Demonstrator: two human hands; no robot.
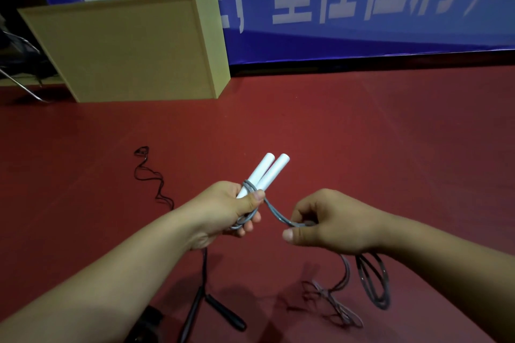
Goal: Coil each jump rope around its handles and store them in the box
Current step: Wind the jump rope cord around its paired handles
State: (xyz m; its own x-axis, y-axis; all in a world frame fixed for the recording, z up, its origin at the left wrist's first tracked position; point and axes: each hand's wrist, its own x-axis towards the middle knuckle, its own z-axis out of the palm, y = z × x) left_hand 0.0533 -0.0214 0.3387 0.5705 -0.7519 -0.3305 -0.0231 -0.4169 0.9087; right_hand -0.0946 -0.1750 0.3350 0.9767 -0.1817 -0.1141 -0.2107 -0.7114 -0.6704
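Observation:
My left hand (227, 210) grips two white jump-rope handles (267, 172) held side by side, pointing up and away. A grey rope (274, 211) loops once around the handles under my left thumb and runs to my right hand (328, 221), which pinches it between thumb and fingers. The slack hangs below my right wrist in long loops (374, 281) down to the red floor. A second rope with black handles (220, 312) lies on the floor under my left forearm; its thin black cord (152, 178) snakes away to the left.
A tan wooden box-like cabinet (131, 47) stands on the red floor at the back left. A blue banner (362, 8) with white characters covers the back wall. A metal frame (19, 83) shows at the far left edge.

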